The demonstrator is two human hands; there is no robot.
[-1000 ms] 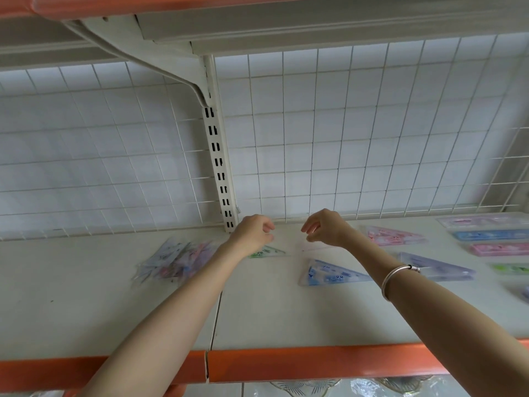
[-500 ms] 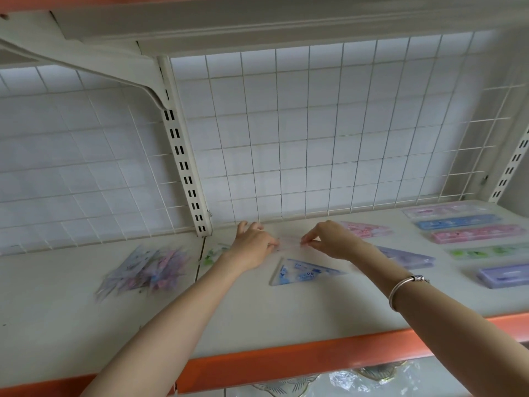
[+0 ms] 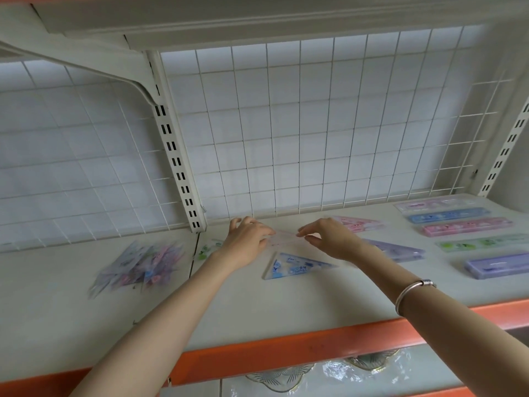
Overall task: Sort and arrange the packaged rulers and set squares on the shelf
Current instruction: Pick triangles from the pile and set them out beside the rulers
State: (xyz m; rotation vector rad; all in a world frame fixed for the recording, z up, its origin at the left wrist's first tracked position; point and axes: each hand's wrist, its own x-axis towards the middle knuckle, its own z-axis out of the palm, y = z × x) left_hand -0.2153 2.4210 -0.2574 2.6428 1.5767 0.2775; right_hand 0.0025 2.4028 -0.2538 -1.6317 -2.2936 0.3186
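A pale pink clear packaged set square (image 3: 283,238) lies on the white shelf (image 3: 257,305) near the back, between my two hands. My left hand (image 3: 246,242) holds its left end and my right hand (image 3: 329,239) pinches its right end with thumb and fingers. Just in front lies a blue set square (image 3: 297,266). A pink set square (image 3: 357,224) and a purple one (image 3: 398,250) lie to the right of my right hand. A green set square (image 3: 206,249) shows left of my left wrist. Farther right lie several packaged rulers: pink (image 3: 466,226), blue (image 3: 449,214), green (image 3: 483,243), purple (image 3: 498,265).
A loose heap of mixed packaged set squares (image 3: 140,265) lies on the left shelf section. A white wire grid (image 3: 315,133) closes the back, with a slotted upright (image 3: 177,167) and bracket at the left. The shelf's orange front edge (image 3: 286,353) runs below my arms.
The view has shifted right and my hands have come together on the pale pink set square; my left hand's fingers have spread over its left end.
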